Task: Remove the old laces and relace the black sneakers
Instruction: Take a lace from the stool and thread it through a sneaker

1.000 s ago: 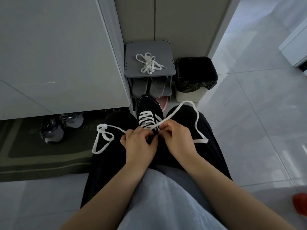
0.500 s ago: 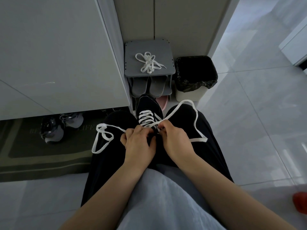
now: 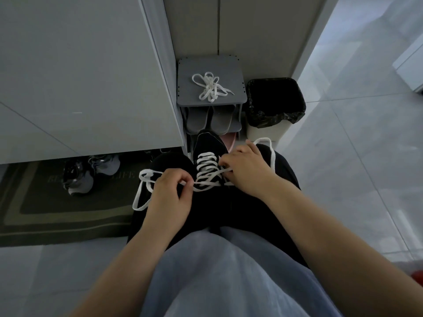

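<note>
Tiled hallway floor (image 3: 343, 179); black sneaker (image 3: 207, 145) between the person's knees (image 3: 170, 161). Left hand (image 3: 169, 193) and right hand (image 3: 247, 170) each pinch a run of the white lace (image 3: 207, 186); even outward pull should seat the crossings flat

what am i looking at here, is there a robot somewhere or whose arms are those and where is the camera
No robot here: these are a person's two bare arms. The pictures come from one camera worn on the head, looking down at the lap. A black sneaker sits between the knees, partly laced with a white lace. The left hand pinches one stretch of that lace, and the right hand grips the other stretch beside the shoe. Ahead stands a small grey rack with a loose bundle of laces on top and grey slippers under it, next to a lined bin. At the left, grey sneakers lie on a mat.
</note>
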{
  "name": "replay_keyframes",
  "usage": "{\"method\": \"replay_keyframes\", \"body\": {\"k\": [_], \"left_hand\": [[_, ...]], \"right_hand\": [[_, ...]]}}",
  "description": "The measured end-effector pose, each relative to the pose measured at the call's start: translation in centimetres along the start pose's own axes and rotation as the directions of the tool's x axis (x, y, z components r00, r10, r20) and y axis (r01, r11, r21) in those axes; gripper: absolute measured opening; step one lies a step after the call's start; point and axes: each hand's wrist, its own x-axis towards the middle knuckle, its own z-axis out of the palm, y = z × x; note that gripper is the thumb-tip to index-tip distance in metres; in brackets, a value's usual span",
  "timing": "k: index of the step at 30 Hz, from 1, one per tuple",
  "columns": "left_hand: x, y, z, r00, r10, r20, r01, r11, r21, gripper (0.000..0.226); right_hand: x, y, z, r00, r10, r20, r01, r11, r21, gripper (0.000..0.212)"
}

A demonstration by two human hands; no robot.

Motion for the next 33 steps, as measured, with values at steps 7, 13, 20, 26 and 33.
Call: {"method": "replay_keyframes", "body": {"k": [7, 13, 20, 26, 33], "left_hand": [[1.5, 2.8, 0.6, 0.938, -0.273, 0.215, 0.336, 0.554, -0.762, 0.024], [2.0, 2.6, -0.9, 0.950, -0.171, 0.262, 0.243, 0.931, -0.273, 0.017], [0.8, 0.9, -3.2, 0.910, -0.004, 0.414, -0.178, 0.899, 0.401, 0.023], [1.8, 2.6, -4.0, 0.968, 0.156, 0.197, -0.035, 0.859, -0.510, 0.028], [1.6, 0.9, -1.3, 0.903, 0.172, 0.393, -0.306, 0.900, 0.311, 0.014]], "right_hand": [[-0.9, 0.7, -2.3, 1.000, -0.006, 0.020, 0.000, 0.958, 0.288, 0.017], [-1.7, 2.3, -2.7, 0.991, -0.012, -0.130, 0.032, 0.988, 0.154, 0.011], [-3.1, 3.6, -2.2, 0.846, 0.074, -0.529, -0.020, 0.994, 0.107, 0.006], [-4.0, 2.6, -1.6, 0.820, 0.423, -0.386, -0.192, 0.837, 0.512, 0.014], [-5.0, 1.9, 0.7, 0.908, 0.321, -0.269, -0.148, 0.847, 0.511, 0.027]]}}
